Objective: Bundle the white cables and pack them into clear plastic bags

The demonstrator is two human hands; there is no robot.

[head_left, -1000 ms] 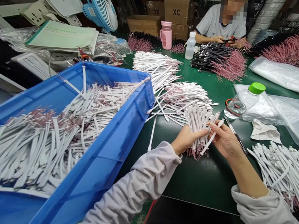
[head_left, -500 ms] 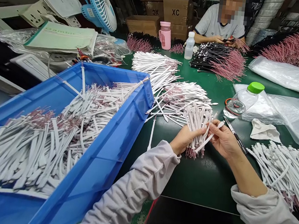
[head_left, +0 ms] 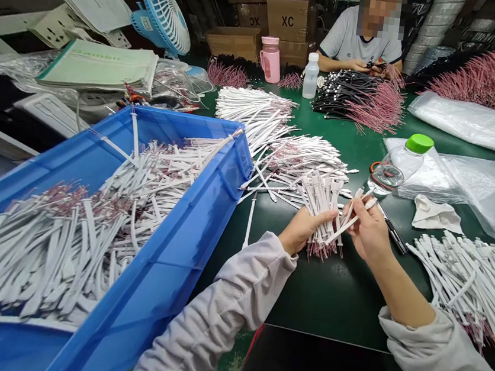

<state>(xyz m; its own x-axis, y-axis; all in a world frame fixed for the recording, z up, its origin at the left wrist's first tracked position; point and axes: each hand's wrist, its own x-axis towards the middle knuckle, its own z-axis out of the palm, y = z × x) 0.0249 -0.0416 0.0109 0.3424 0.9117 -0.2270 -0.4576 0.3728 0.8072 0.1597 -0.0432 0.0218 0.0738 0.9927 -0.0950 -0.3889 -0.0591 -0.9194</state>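
Above green tabletop (head_left: pixel 305 302), left grip (head_left: pixel 301 230) clasps bundle (head_left: pixel 323 197) mid-length, right grip (head_left: pixel 369 232) pinches cable ends (head_left: pixel 370 203).

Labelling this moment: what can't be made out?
Left grip: most fingers, head view, behind white cable bundle.
Blue bin: near end, head view, cut off by left and bottom edges.
Green booklet: title, head view, blurred.
Co-worker: what is being handled, head view, too small.
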